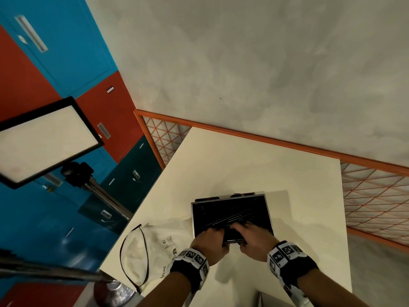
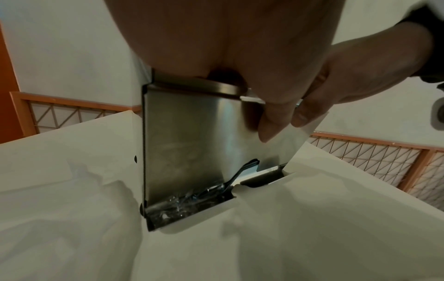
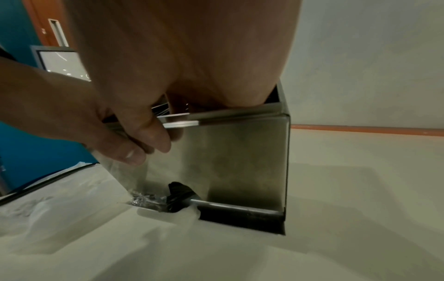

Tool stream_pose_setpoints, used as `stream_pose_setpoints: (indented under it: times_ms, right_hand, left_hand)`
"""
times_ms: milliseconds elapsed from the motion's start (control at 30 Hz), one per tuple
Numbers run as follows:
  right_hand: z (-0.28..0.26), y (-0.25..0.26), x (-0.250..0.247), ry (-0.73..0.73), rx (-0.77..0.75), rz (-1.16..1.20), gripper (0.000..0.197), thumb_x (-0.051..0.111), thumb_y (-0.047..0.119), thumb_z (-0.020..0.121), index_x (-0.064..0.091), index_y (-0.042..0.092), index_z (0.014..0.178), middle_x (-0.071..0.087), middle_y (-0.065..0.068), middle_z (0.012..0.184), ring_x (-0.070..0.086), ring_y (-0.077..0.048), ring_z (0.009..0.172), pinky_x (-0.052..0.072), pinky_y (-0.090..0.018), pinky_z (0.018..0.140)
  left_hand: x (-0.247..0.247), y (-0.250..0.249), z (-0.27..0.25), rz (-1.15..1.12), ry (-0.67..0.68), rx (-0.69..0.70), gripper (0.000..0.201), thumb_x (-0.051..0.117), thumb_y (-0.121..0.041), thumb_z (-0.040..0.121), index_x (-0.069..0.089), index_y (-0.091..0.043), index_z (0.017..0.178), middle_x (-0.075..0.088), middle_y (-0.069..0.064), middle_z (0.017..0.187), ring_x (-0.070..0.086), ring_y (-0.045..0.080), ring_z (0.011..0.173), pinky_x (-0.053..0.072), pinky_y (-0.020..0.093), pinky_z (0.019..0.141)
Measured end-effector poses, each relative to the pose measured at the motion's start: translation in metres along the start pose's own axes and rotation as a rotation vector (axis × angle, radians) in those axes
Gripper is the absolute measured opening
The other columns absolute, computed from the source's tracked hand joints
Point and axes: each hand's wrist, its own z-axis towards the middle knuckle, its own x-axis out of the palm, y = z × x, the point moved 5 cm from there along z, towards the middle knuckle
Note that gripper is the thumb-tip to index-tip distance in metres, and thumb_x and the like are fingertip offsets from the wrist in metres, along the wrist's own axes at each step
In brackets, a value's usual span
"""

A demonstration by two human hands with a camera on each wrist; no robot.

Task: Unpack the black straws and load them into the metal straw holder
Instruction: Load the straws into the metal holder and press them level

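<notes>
The metal straw holder [image 1: 269, 209] stands open-topped on the white table [image 1: 287, 173], with black straws [image 1: 232, 214] lying across its inside. My left hand [image 1: 210, 238] and right hand [image 1: 252, 235] both grip its near rim, fingers curled inside over the straws and thumbs on the front wall. The left wrist view shows the holder's steel front [image 2: 187, 142], my left hand [image 2: 216, 38] above it and the right hand's thumb [image 2: 305, 116]. At the bottom slot, black straw ends [image 3: 179, 192] and crinkled clear wrap [image 3: 146, 199] stick out.
A white drawstring bag [image 1: 152, 247] lies flat on the table left of the holder. An orange mesh railing [image 1: 371, 196] runs behind and to the right of the table. A light panel [image 1: 44, 140] on a stand is at the left, off the table.
</notes>
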Motion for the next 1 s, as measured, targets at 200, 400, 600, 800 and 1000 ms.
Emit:
stream_pose_setpoints:
  times_ms: [200, 400, 600, 800, 1000]
  right_hand:
    - [0.010, 0.016, 0.007, 0.163, -0.007, -0.139, 0.039, 0.052, 0.014, 0.086, 0.050, 0.013, 0.124, 0.059, -0.015, 0.124, 0.060, -0.037, 0.109, 0.052, -0.040, 0.087]
    - [0.016, 0.015, 0.011, 0.190, 0.040, -0.221, 0.037, 0.053, 0.013, 0.088, 0.056, 0.012, 0.125, 0.064, -0.015, 0.121, 0.064, -0.035, 0.105, 0.053, -0.037, 0.085]
    - [0.014, 0.010, 0.009, 0.170, 0.065, -0.164, 0.044, 0.051, 0.013, 0.089, 0.046, 0.017, 0.132, 0.058, -0.010, 0.130, 0.057, -0.034, 0.116, 0.047, -0.036, 0.089]
    - [0.015, 0.005, 0.009, 0.206, 0.086, -0.066, 0.053, 0.049, 0.016, 0.085, 0.040, 0.024, 0.136, 0.061, -0.010, 0.124, 0.061, -0.034, 0.110, 0.050, -0.037, 0.087]
    - [0.026, 0.014, 0.015, 0.260, 0.062, -0.195, 0.029, 0.053, 0.014, 0.083, 0.062, 0.010, 0.111, 0.067, -0.013, 0.100, 0.065, -0.032, 0.090, 0.056, -0.038, 0.080]
  left_hand:
    - [-0.001, -0.003, -0.003, 0.018, -0.035, 0.022, 0.039, 0.058, -0.034, 0.089, 0.052, -0.017, 0.124, 0.058, 0.006, 0.125, 0.057, 0.028, 0.116, 0.051, 0.038, 0.091]
    - [-0.004, -0.001, -0.001, 0.023, -0.009, -0.012, 0.041, 0.060, -0.035, 0.086, 0.053, -0.017, 0.123, 0.063, 0.009, 0.120, 0.062, 0.033, 0.109, 0.053, 0.039, 0.088]
    - [0.000, 0.001, 0.001, 0.104, 0.055, -0.028, 0.036, 0.054, -0.041, 0.093, 0.062, -0.019, 0.120, 0.068, 0.011, 0.115, 0.066, 0.037, 0.101, 0.054, 0.039, 0.087]
    - [0.000, 0.000, 0.001, 0.083, 0.055, -0.056, 0.037, 0.056, -0.039, 0.093, 0.060, -0.018, 0.124, 0.066, 0.012, 0.119, 0.066, 0.036, 0.104, 0.053, 0.038, 0.088]
    - [-0.005, -0.002, -0.003, -0.011, 0.020, -0.083, 0.037, 0.061, -0.030, 0.084, 0.058, -0.017, 0.119, 0.067, 0.011, 0.114, 0.066, 0.035, 0.101, 0.055, 0.038, 0.084]
